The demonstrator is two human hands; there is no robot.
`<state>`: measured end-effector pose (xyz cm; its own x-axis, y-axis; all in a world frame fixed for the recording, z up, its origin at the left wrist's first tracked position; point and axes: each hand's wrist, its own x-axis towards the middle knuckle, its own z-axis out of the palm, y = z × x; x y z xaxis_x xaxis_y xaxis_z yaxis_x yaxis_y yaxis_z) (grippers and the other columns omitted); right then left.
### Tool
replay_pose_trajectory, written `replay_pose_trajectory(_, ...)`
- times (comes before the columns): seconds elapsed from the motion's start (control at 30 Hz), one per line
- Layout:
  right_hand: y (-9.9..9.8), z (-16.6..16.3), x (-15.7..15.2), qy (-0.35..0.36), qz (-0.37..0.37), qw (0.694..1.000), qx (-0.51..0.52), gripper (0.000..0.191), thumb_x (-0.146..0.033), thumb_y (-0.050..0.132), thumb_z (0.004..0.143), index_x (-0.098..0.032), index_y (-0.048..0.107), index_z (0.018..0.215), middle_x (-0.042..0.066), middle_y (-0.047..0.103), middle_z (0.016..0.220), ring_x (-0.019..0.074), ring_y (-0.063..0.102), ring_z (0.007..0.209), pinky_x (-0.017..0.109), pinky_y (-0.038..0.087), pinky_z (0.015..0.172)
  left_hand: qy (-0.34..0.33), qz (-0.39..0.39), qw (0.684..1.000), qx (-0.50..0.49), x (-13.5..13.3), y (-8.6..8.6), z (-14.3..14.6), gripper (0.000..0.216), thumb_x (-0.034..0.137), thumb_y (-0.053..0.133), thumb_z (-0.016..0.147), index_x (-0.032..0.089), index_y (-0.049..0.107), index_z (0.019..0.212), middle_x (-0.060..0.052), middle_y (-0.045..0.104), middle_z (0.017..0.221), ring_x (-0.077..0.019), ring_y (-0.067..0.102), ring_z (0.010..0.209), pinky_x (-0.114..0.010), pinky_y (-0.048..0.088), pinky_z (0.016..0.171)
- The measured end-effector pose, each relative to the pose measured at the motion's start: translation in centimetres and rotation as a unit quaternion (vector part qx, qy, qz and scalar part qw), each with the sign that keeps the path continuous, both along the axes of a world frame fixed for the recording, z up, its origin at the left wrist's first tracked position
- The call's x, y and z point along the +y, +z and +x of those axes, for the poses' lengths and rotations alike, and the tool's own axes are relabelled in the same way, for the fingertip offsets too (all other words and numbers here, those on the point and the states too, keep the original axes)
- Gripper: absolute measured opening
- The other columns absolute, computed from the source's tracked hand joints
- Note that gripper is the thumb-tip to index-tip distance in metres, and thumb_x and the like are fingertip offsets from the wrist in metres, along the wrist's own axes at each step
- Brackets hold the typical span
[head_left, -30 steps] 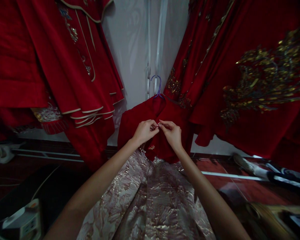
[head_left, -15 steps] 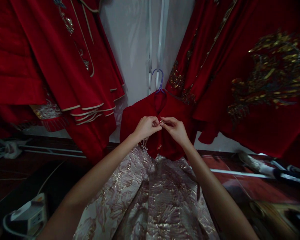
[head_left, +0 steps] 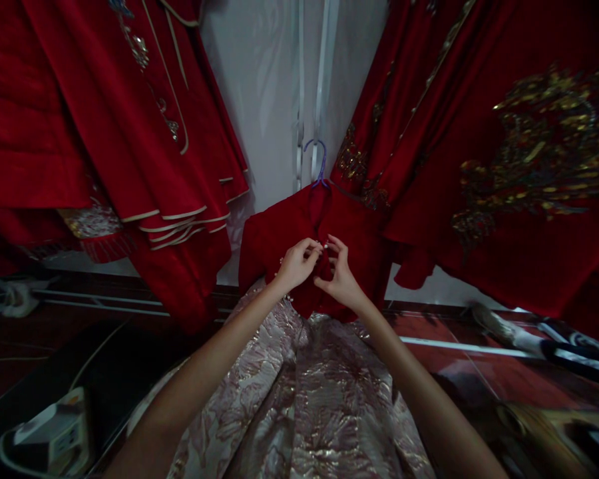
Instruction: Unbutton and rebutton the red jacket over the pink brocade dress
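Close by is shiny, crinkly, silvery pink cloth. Past it, the left hand has its fingertips close together; I cannot tell what they pinch. The right hand has its thumb and fingers apart. Both are at the front of a deep red top, which has tiny pale beads low down and hangs on 1 purple hanger.

Red jkt: hung upright, neck open in V. Small pale bead at front ctr., approx. mid-ht.; fastening unclear.
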<state>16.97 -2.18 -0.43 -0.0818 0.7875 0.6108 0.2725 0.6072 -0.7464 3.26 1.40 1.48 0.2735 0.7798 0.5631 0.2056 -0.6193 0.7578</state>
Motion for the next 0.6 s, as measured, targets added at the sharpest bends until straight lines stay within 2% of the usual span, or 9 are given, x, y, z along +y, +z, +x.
replay_pose_trajectory(0.07,-1.7,0.5,-0.5,-0.052,0.003,0.998,-0.035,0.074,-0.018,0.062,0.066,-0.023,0.027,0.131,0.013,0.043,0.123,0.0214,0.054,0.100,0.037,0.049,0.083,-0.041,-0.070,0.995,-0.053,0.1,-1.1,0.2,0.018,0.030,0.048,0.086,0.017,0.058,0.093,-0.006,0.065,0.095,-0.0105,0.063,0.076,-0.023,0.053,0.069)
replay_pose_trajectory(0.13,-2.7,1.6,-0.7,-0.095,-0.031,0.993,-0.061,0.062,-0.020,0.058,0.070,-0.020,0.029,0.125,0.009,0.051,0.103,0.0194,0.057,0.084,0.036,0.050,0.074,-0.082,-0.145,0.982,-0.092,0.3,-2.0,0.2,0.023,0.034,0.046,0.087,0.016,0.058,0.096,-0.008,0.065,0.098,-0.0104,0.063,0.075,-0.026,0.053,0.072)
replay_pose_trajectory(0.23,-2.4,3.4,-1.0,-0.110,-0.101,0.987,-0.064,0.039,-0.025,0.056,0.074,-0.020,0.037,0.108,-0.001,0.051,0.077,0.0139,0.053,0.061,0.029,0.046,0.059,-0.101,-0.235,0.957,-0.137,0.6,-3.1,0.4,0.030,0.038,0.044,0.088,0.017,0.057,0.105,-0.011,0.062,0.113,-0.0154,0.063,0.095,-0.032,0.050,0.084)
replay_pose_trajectory(0.33,-0.2,3.7,-1.9,-0.046,-0.106,0.992,-0.041,0.020,-0.028,0.058,0.075,-0.020,0.043,0.085,-0.001,0.050,0.073,0.0113,0.051,0.064,0.025,0.044,0.062,-0.078,-0.264,0.944,-0.181,0.7,-3.9,1.4,0.038,0.046,0.046,0.086,0.022,0.056,0.115,-0.008,0.052,0.132,-0.0203,0.050,0.120,-0.036,0.041,0.097)
replay_pose_trajectory(0.43,1.7,2.4,-3.5,0.060,-0.128,0.990,-0.013,0.024,-0.030,0.063,0.073,-0.021,0.043,0.082,-0.001,0.050,0.080,0.0098,0.051,0.067,0.023,0.045,0.061,-0.036,-0.243,0.945,-0.218,0.2,-4.3,2.8,0.042,0.049,0.046,0.085,0.022,0.058,0.114,-0.006,0.050,0.134,-0.0199,0.044,0.126,-0.035,0.033,0.106)
replay_pose_trajectory(0.53,2.0,1.0,-4.7,0.150,-0.189,0.970,0.012,0.033,-0.031,0.069,0.069,-0.023,0.043,0.088,-0.001,0.050,0.086,0.0088,0.050,0.065,0.021,0.045,0.055,0.041,-0.200,0.947,-0.247,-1.1,-4.8,3.2,0.036,0.044,0.049,0.084,0.019,0.062,0.107,-0.007,0.059,0.123,-0.0191,0.052,0.118,-0.032,0.036,0.103)
replay_pose_trajectory(0.6,1.5,0.6,-5.0,0.186,-0.206,0.960,0.019,0.038,-0.029,0.073,0.065,-0.023,0.044,0.088,-0.001,0.050,0.086,0.0086,0.050,0.066,0.021,0.046,0.057,0.064,-0.163,0.955,-0.239,-2.1,-5.0,2.3,0.029,0.040,0.052,0.082,0.017,0.065,0.094,-0.007,0.067,0.105,-0.0178,0.061,0.100,-0.030,0.045,0.091)
